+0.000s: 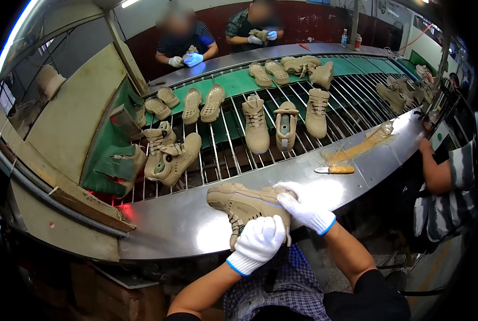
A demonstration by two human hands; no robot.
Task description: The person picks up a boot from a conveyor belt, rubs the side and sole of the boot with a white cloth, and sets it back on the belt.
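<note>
A tan lace-up shoe [255, 202] lies on its side over the near edge of the metal counter, its toe to the left and its sole facing away from me. My left hand [259, 241], in a white knit glove with a blue cuff, is closed on the shoe's upper near the ankle opening. My right hand [306, 209], gloved the same way, grips the heel end by the sole. Both hands hide part of the heel and collar. Beyond my right hand, a short knife [335, 169] with a wooden handle rests on the counter.
Several tan shoes [256, 125] stand or lie on the metal roller conveyor [225, 152] ahead. Dried yellowish residue [359, 147] covers part of the counter [164, 230]. Two gloved co-workers [188, 51] handle shoes across the line. Another person's arm [437, 171] is at right.
</note>
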